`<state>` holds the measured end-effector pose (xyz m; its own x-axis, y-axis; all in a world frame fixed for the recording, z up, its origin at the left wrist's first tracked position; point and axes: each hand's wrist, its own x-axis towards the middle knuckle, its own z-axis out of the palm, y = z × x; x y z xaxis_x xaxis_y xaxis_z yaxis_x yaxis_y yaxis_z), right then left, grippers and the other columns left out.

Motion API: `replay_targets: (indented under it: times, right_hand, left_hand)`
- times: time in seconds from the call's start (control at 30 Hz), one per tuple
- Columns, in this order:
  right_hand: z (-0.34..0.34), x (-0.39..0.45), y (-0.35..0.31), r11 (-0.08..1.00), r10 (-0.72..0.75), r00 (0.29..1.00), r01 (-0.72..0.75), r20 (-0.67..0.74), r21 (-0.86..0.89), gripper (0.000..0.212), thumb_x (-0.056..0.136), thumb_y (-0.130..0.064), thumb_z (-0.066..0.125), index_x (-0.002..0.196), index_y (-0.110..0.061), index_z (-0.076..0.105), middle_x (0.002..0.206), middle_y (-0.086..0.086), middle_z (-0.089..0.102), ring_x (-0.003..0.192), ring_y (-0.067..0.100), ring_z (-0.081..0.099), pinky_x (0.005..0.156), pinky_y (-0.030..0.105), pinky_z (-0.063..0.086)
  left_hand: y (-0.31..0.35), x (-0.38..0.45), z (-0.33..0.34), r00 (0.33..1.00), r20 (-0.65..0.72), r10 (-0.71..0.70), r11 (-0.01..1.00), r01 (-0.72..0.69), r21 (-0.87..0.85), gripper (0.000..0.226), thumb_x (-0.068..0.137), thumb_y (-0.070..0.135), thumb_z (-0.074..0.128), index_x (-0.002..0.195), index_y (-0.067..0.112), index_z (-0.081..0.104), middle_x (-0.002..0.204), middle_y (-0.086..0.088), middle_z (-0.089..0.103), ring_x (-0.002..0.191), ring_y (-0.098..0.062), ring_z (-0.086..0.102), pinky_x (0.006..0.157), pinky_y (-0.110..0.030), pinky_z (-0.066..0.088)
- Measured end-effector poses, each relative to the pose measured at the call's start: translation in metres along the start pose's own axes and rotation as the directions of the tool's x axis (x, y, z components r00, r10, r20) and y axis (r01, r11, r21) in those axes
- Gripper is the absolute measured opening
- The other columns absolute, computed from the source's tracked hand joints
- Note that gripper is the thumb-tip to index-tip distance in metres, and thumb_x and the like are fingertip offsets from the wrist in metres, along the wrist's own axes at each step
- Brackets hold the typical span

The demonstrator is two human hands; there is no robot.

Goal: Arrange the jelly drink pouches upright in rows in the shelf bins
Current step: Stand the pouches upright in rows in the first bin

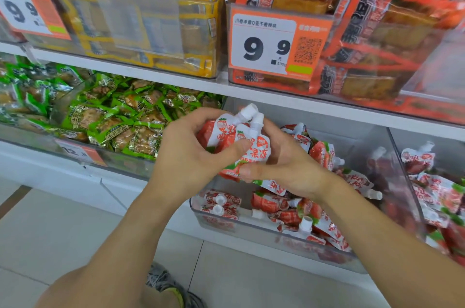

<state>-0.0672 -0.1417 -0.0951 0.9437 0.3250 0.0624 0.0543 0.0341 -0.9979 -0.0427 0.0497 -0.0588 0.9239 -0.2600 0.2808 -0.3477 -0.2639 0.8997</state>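
Between my two hands I hold a small stack of red-and-white strawberry jelly drink pouches (241, 141), white spouts up, above a clear plastic shelf bin (201, 217). My left hand (186, 154) grips the stack from the left, thumb across the front. From the right, my right hand (281, 169) pinches the stack's lower edge. Inside the bin, two pouches (221, 204) stand at the front left corner; several more loose pouches (314, 217) lie jumbled on the right.
A second clear bin (440, 197) on the right holds more jelly pouches. Green snack packets (113, 119) fill the bin to the left. Yellow (141, 20) and orange (364, 31) snack bags sit on the shelf above, with a 9.9 price tag (266, 43). My shoe (168, 287) is on the tiled floor.
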Motion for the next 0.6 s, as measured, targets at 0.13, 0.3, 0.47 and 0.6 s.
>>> replay_targets:
  times: [0.13,0.3,0.47,0.6]
  right_hand:
    - [-0.003,-0.005,-0.006,0.996,-0.019,0.996,0.011,-0.091,-0.089,0.071,0.076,0.013,0.073,0.139,-0.009,0.047,0.129,0.013,0.063,0.118,0.027,0.063,0.095,0.037,0.054]
    - [-0.008,-0.008,-0.004,0.962,-0.033,0.984,-0.017,-0.176,-0.273,0.067,0.073,-0.002,0.083,0.132,-0.013,0.053,0.12,0.002,0.068,0.11,0.019,0.067,0.092,0.038,0.056]
    - [-0.021,-0.003,0.01,0.824,-0.012,0.97,-0.127,-0.241,-0.553,0.066,0.067,-0.018,0.09,0.121,-0.023,0.052,0.11,-0.009,0.064,0.098,0.004,0.065,0.081,0.021,0.055]
    - [-0.011,0.011,0.022,0.751,-0.058,0.965,-0.126,-0.255,-0.649,0.061,0.061,-0.03,0.093,0.108,-0.027,0.055,0.104,-0.012,0.063,0.092,0.0,0.062,0.078,0.018,0.052]
  left_hand:
    - [-0.004,-0.002,0.001,0.983,0.18,0.044,0.999,-0.038,-0.037,0.045,0.074,0.032,0.081,0.115,0.025,0.064,0.102,0.007,0.071,0.092,-0.01,0.069,0.079,-0.032,0.058]
    - [-0.008,-0.012,-0.009,0.972,0.213,0.096,0.942,-0.158,0.296,0.084,0.068,0.07,0.067,0.141,0.042,0.037,0.14,0.018,0.033,0.127,0.005,0.037,0.093,0.0,0.033]
    - [-0.03,-0.014,-0.032,0.99,0.13,-0.049,0.88,-0.019,0.475,0.083,0.067,0.06,0.07,0.139,0.031,0.04,0.122,0.01,0.055,0.097,-0.002,0.055,0.083,-0.023,0.048]
    - [-0.051,-0.023,-0.025,0.944,0.288,-0.161,0.794,-0.05,0.606,0.053,0.078,0.045,0.073,0.122,0.026,0.05,0.094,0.009,0.067,0.078,-0.01,0.064,0.066,-0.027,0.05]
